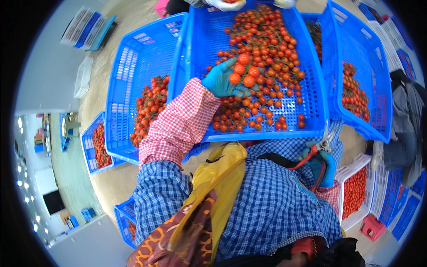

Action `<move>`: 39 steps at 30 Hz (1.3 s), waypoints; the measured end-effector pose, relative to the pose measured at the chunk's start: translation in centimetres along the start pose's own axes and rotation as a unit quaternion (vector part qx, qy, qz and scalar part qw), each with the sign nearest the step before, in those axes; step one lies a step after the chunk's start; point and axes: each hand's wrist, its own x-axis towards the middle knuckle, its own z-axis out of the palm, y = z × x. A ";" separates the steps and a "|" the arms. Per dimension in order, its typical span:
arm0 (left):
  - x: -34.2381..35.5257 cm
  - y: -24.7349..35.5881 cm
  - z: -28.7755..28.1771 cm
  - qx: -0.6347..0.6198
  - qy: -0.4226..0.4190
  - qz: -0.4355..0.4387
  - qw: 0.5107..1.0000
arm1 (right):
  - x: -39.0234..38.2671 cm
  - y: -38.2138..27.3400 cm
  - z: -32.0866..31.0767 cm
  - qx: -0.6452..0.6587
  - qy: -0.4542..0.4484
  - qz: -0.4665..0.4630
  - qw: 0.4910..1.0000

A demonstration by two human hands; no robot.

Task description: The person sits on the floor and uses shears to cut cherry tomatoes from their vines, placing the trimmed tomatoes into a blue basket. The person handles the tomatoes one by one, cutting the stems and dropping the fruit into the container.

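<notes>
My left hand (217, 82), in a teal glove, is closed from below around a small bunch of cherry tomatoes (239, 69), holding it over the large blue crate (267, 135) in front of me. Loose and vine-borne cherry tomatoes (267, 40) lie heaped in that crate, mostly along its middle and right side. At the crate's near right corner, my right hand (328, 168), also gloved in teal, grips red-handled pruning shears (313, 151). Their metal blades point upward beside the crate's rim. The bunch hides part of my left fingers.
Blue crates holding more tomatoes stand at the left (116, 89) and right (361, 35). Another person's white-gloved hand (227, 4) is at the far edge. A white crate of tomatoes (340, 182) and a red stool (371, 228) sit low on the right. Grey clothing (402, 107) hangs at the right.
</notes>
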 end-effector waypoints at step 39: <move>1.8 1.4 -2.9 0.392 0.345 -0.027 0.852 | 0.3 -0.3 -0.1 0.015 0.014 -0.002 1.000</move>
